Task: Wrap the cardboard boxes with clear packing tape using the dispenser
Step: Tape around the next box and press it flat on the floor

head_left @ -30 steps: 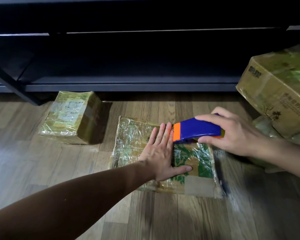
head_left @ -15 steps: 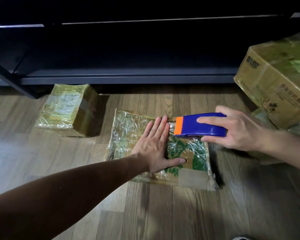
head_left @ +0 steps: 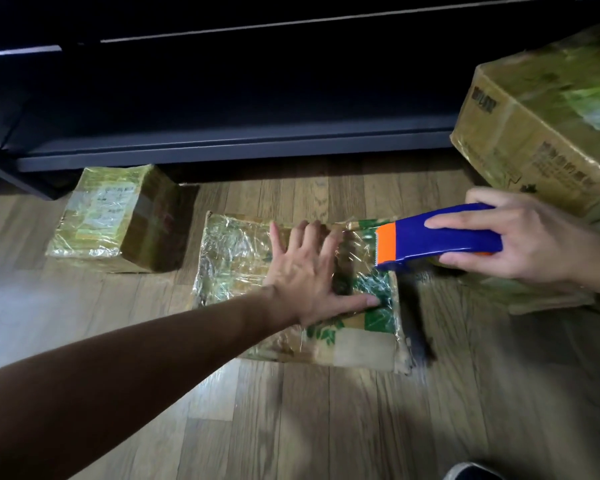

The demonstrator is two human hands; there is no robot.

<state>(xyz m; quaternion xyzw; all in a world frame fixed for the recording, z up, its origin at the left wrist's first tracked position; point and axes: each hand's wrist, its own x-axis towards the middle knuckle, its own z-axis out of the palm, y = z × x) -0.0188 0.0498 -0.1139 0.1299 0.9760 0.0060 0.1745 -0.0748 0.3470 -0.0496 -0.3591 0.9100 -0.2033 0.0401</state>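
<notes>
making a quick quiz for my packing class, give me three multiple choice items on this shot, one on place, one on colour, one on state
1. Where is the small taped box?
A. on the floor, left of the flat box
B. on top of the flat box
C. up on the dark shelf

2. What colours is the tape dispenser?
A. red and white
B. blue and orange
C. green and black

3. What is the left hand doing?
A. gripping the dispenser
B. lying flat on the flat box
C. hanging off to the side

Key:
1 A, it sits on the floor, apart from the flat box's left edge.
2 B, it has a blue body and an orange nose.
3 B, its fingers are spread on the box top, while the right hand holds the dispenser.
</notes>
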